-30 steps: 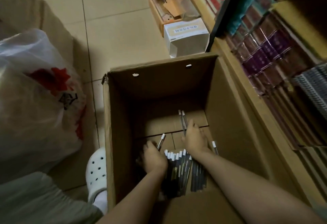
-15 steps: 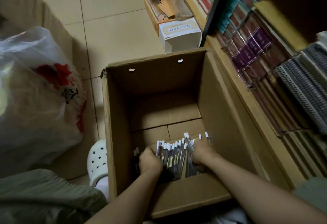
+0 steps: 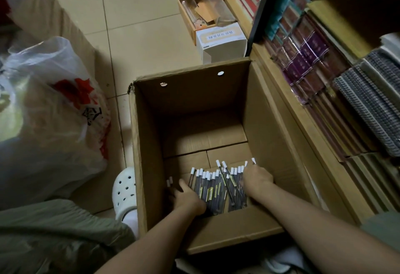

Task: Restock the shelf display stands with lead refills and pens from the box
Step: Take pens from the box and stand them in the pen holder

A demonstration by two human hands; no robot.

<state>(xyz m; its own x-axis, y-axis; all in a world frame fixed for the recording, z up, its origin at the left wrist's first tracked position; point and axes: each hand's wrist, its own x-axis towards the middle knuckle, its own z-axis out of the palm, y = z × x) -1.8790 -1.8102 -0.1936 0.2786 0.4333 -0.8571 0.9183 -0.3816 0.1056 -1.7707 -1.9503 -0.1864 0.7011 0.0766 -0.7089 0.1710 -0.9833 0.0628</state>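
Observation:
A deep cardboard box (image 3: pixel 147 144) stands open on the floor in front of me. At its bottom, against the near wall, lies a bundle of several dark pens with white caps (image 3: pixel 216 185). My left hand (image 3: pixel 188 198) curls against the bundle's left side and my right hand (image 3: pixel 257 180) curls over its right side, so the pens are squeezed between them. Two more white-capped pens (image 3: pixel 169 181) lie just left of my left hand. The fingertips of both hands are hidden under the pens.
A wooden shelf (image 3: pixel 303 135) full of wrapped notebooks runs along the box's right side. Behind the box sit a white carton (image 3: pixel 220 43) and a small open box (image 3: pixel 203 14). A large plastic bag (image 3: pixel 49 109) fills the floor at left. A white clog (image 3: pixel 124 189) stands beside the box.
Both hands have raked the scattered pens from the middle of the box bottom back to the near wall, packing them into one bundle. The view has shifted slightly.

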